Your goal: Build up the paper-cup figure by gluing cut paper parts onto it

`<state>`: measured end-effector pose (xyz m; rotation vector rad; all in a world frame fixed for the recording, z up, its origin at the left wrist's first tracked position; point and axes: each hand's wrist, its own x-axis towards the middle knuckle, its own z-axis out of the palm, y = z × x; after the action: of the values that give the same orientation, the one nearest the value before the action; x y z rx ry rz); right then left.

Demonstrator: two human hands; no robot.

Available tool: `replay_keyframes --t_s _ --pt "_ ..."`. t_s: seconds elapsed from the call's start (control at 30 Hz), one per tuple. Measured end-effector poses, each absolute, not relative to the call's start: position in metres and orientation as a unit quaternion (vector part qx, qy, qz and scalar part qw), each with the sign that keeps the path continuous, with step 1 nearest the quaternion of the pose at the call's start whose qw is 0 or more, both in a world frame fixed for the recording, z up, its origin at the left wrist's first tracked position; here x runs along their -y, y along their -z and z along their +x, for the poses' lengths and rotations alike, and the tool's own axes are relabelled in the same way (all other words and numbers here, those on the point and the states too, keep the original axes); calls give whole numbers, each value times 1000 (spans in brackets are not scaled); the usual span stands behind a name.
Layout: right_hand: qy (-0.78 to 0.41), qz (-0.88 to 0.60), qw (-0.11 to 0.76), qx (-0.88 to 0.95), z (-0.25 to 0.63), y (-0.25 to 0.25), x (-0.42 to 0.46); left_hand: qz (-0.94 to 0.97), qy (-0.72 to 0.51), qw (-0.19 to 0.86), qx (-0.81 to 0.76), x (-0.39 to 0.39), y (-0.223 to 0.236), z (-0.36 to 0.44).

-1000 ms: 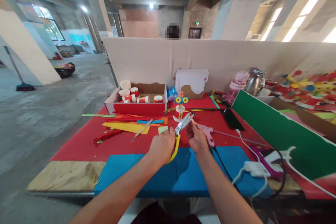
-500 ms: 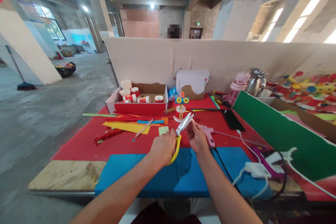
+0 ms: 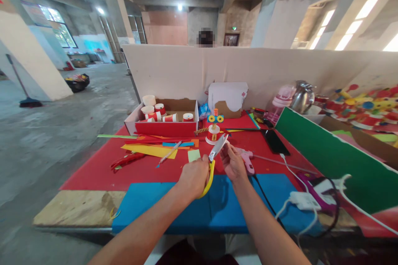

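My left hand (image 3: 195, 174) is wrapped round the yellow handles of a pair of scissors (image 3: 219, 147), whose blades point up and to the right and lie together. By the blade tips, my right hand (image 3: 232, 162) has its fingers pinched; whatever is between them is too small to make out. Just behind the scissors stands a red and white paper cup figure (image 3: 213, 134) with blue and yellow eyes and coiled springs. A pink glue gun (image 3: 248, 160) lies right of my right hand. Left of the blades is a pale green paper square (image 3: 194, 155).
An open box (image 3: 168, 129) of paper cups stands at the back left. Paper strips (image 3: 149, 149) and a pen (image 3: 171, 154) lie on the left. A phone (image 3: 276, 142), a green box (image 3: 332, 161) and a power strip with cables (image 3: 306, 201) occupy the right.
The scissor blades were slightly apart and have come together. Both hands stay in nearly the same place.
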<state>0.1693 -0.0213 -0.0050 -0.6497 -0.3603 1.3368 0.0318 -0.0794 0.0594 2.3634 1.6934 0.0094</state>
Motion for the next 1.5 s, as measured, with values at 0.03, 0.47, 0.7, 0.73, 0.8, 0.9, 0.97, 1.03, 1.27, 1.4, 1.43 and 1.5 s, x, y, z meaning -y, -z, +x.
replay_keyframes --t_s 0.03,0.47,0.7,0.73,0.8,0.9,0.97,1.03,1.27,1.4,1.43,1.5 --pt "-605 -294 722 165 169 5 21 807 -3 120 -579 80 -60 32" --pt "-585 -308 718 218 169 7 22 798 4 158 -581 83 -61 30" --pt "-563 -318 722 247 170 7 22 787 -24 185 -588 84 -60 30" --pt "-558 -320 724 250 171 7 22 784 -31 192 -589 84 -61 29" --pt "-550 -323 727 253 172 7 21 780 -47 208 -588 84 -63 26" --pt "-546 -325 731 247 172 7 21 779 -75 220 -583 83 -66 13" --pt "-556 -319 729 240 171 6 22 777 -80 201 -591 80 -66 -4" --pt "-578 -308 717 240 170 4 23 775 -68 154 -610 77 -64 -26" --pt "-611 -294 705 208 168 3 23 791 18 93 -605 82 -45 -115" --pt "-616 -283 706 204 167 4 22 795 29 103 -597 93 -33 -149" --pt "-617 -282 705 207 167 4 22 791 31 100 -603 94 -31 -154" --pt "-618 -286 701 212 167 5 22 779 32 89 -620 95 -27 -161"
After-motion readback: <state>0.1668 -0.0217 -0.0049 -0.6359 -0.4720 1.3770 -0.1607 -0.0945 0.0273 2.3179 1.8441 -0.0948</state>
